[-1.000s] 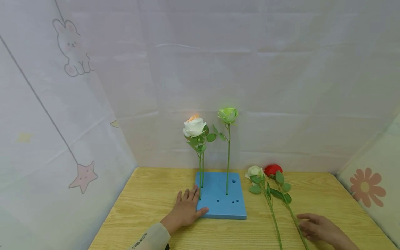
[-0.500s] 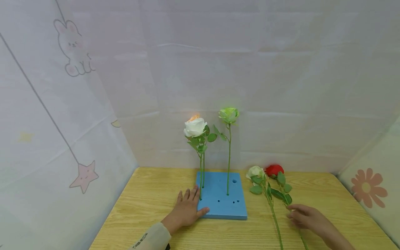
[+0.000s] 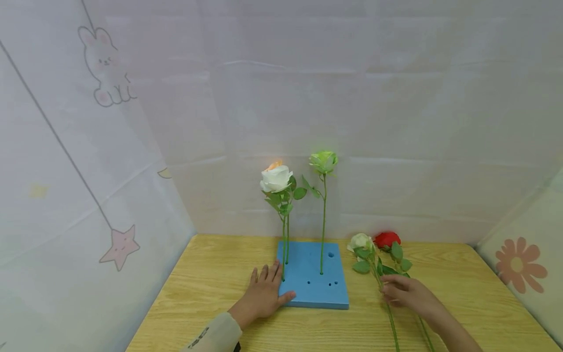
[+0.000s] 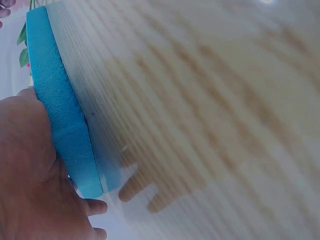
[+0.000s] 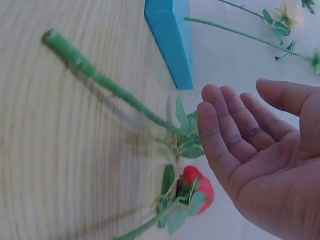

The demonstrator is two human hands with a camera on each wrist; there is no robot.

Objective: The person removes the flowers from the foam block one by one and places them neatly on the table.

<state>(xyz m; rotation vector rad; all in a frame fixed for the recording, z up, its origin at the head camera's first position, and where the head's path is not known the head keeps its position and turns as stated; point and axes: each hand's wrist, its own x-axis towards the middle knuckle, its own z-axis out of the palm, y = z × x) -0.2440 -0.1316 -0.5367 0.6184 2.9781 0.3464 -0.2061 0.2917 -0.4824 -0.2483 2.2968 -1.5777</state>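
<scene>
Holding nothing, the loosely curved right hand (image 3: 409, 293) is nearer the cream rose (image 3: 360, 241).
The rose lies on the counter (image 3: 211, 283) right of the blue block (image 3: 314, 296), bloom far, stem (image 3: 392, 325) running toward the near edge; the right hand is at the stem's right side, contact unclear. The left hand (image 3: 262, 296), fingers straight, rests on the block's left edge, gripping nothing.

Cloth-walled booth, approx.; home, office or lab, can't tell. Head view: pale back sheet (image 3: 281, 88) w/ fold creases at 12 o'clock; side sheets (image 3: 48, 274) w/ cartoon prints, i.e. rabbit (image 3: 106, 68) at 10, star (image 3: 120, 247) at 8, flower (image 3: 521, 265) at 4; wood-grain tbl (image 3: 206, 274) at 6.
</scene>
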